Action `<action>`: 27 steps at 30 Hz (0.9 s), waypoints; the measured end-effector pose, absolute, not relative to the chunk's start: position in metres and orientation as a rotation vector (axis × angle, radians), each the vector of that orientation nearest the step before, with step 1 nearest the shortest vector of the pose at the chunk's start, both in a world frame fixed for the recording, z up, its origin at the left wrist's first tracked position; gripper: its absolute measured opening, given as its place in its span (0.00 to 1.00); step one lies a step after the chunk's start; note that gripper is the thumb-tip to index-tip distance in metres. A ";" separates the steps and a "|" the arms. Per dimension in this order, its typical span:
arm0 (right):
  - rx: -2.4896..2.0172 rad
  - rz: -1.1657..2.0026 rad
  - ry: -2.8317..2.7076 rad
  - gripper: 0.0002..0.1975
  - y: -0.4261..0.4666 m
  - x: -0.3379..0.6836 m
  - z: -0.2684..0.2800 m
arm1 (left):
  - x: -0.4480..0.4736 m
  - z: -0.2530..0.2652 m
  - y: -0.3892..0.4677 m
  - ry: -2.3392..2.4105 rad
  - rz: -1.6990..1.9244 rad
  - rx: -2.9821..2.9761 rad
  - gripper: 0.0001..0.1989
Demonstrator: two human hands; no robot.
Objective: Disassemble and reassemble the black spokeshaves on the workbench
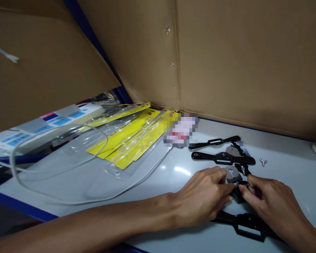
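Note:
My left hand (206,193) and my right hand (272,200) meet at the right of the white table, fingers closed from either side on a small black metal part (239,196). The fingertips hide much of it. Just behind it lies a grey slotted blade (231,173). Under and in front of my hands is a black spokeshave body (250,223), partly covered by them. Farther back rest a second spokeshave body (222,158) and a third spokeshave body (216,142). Another grey blade (232,151) lies between these two. A silver wing screw (263,162) lies to their right.
A phone-like, blurred-out item (180,130) has a white cable (137,184) looping left across the table. Yellow cards in clear packaging (137,140) lie beside a white power strip (50,124). Brown cardboard walls (239,59) stand behind and at left.

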State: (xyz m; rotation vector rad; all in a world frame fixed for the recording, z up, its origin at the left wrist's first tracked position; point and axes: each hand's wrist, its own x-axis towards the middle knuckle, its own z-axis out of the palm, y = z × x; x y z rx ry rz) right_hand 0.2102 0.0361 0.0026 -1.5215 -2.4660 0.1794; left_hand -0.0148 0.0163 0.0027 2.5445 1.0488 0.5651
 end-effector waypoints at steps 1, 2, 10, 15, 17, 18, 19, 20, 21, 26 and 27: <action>-1.535 0.188 -2.458 0.19 0.036 0.210 0.003 | -0.015 0.003 0.016 1.049 0.580 2.538 0.06; -1.546 0.196 -2.451 0.19 0.036 0.210 0.002 | -0.015 0.002 0.015 1.046 0.594 2.531 0.06; -1.552 0.186 -2.483 0.19 0.036 0.210 0.004 | -0.014 0.004 0.014 1.042 0.608 2.478 0.06; -1.232 0.232 -2.636 0.22 0.042 0.225 0.014 | -0.016 0.004 0.016 1.040 0.554 2.484 0.09; -1.068 0.185 -2.676 0.22 0.044 0.230 0.016 | -0.017 0.004 0.017 1.038 0.536 2.489 0.09; -1.012 0.146 -2.688 0.21 0.044 0.232 0.017 | -0.017 0.004 0.017 1.037 0.529 2.492 0.10; -0.984 0.094 -2.691 0.21 0.044 0.232 0.017 | -0.017 0.005 0.017 1.039 0.520 2.495 0.10; -0.979 0.037 -2.684 0.21 0.043 0.231 0.017 | -0.018 0.006 0.017 1.044 0.508 2.500 0.10; -0.990 -0.012 -2.668 0.21 0.042 0.229 0.016 | -0.018 0.007 0.017 1.052 0.490 2.506 0.10; -1.168 -0.040 -2.554 0.21 0.034 0.218 0.007 | -0.016 0.010 0.018 1.090 0.415 2.554 0.11; -1.201 -0.040 -2.539 0.21 0.033 0.217 0.006 | -0.016 0.010 0.018 1.088 0.403 2.564 0.12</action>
